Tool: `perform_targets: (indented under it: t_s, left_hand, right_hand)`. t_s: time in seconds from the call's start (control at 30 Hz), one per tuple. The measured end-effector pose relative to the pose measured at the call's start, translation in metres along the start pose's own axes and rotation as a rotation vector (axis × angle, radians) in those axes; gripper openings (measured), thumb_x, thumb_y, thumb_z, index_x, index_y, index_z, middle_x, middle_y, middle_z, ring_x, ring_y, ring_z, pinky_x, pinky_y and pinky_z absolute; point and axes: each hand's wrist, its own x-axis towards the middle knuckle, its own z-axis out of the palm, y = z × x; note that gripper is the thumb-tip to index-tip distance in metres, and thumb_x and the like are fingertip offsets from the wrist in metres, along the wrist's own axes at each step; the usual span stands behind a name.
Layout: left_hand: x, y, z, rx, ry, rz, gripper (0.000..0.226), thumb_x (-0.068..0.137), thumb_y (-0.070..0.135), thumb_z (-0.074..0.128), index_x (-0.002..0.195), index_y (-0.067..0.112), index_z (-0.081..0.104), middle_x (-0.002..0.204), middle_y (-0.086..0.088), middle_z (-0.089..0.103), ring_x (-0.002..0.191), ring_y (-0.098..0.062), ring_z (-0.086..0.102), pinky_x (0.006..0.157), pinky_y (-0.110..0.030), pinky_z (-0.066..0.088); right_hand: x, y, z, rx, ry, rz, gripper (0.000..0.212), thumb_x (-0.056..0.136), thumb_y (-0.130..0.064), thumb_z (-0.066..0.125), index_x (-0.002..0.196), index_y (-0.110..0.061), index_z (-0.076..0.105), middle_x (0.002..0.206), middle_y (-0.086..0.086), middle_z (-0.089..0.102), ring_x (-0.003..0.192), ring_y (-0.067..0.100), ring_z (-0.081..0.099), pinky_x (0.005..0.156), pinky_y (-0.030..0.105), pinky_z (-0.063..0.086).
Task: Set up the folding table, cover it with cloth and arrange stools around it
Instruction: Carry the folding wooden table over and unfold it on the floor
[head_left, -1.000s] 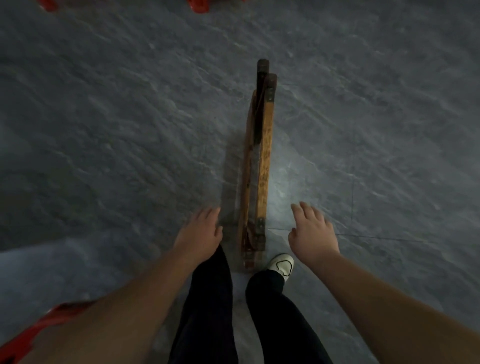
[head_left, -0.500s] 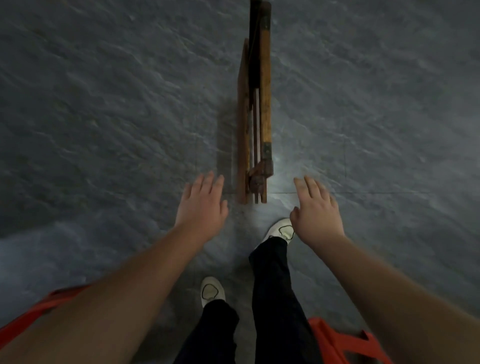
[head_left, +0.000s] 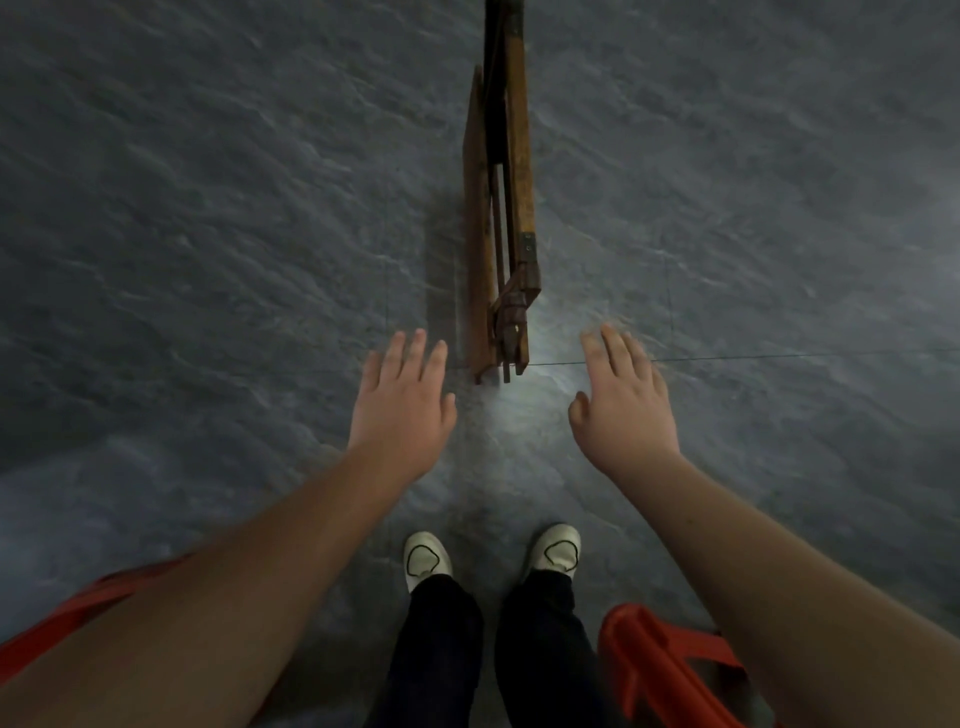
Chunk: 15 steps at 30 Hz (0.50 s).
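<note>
The person has stepped back from the folded table (head_left: 519, 171). A second ago its near end was beside a shoe; now it stands on edge on the grey floor (head_left: 208, 208), ahead of both feet. It seems unfolding has not begun. Its long axis points straight away from the person. The left hand (head_left: 402, 410) and right hand (head_left: 621, 410) flank the near end, fingers straight, holding nothing.

Folding table (head_left: 475, 208): folded, on edge on the floor (head_left: 208, 260).
My left hand (head_left: 402, 410): fingers (head_left: 415, 353) straight, near its left, apart.
My right hand (head_left: 623, 415): likewise, on its right.
</note>
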Motion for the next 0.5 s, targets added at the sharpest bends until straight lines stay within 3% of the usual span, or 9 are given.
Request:
perform_targets:
  t_s: [0.3,0.5]
  left_hand:
    - [0.069,0.019,0.13,-0.016,0.035,-0.001,0.066,0.101,0.046,0.031,0.157,0.017,0.015,0.166,-0.012,0.012,0.153,-0.029,0.007,0.123,-0.048,0.015]
    - [0.127,0.022,0.205,-0.073,0.075,-0.034,0.081,0.097,0.058,0.035,0.158,0.018,0.0,0.166,-0.011,0.007,0.153,-0.028,0.008,0.123,-0.049,0.013]
  right_hand:
    - [0.072,0.037,0.141,0.052,0.001,-0.079,0.07,0.099,-0.031,0.046,0.159,-0.022,0.011,0.169,0.006,0.009,0.155,0.027,0.006,0.123,0.048,0.018]
    - [0.134,0.059,0.205,0.077,0.083,-0.175,0.08,0.099,-0.051,0.043,0.161,-0.022,0.001,0.17,0.005,0.003,0.155,0.026,0.008,0.123,0.043,0.016]
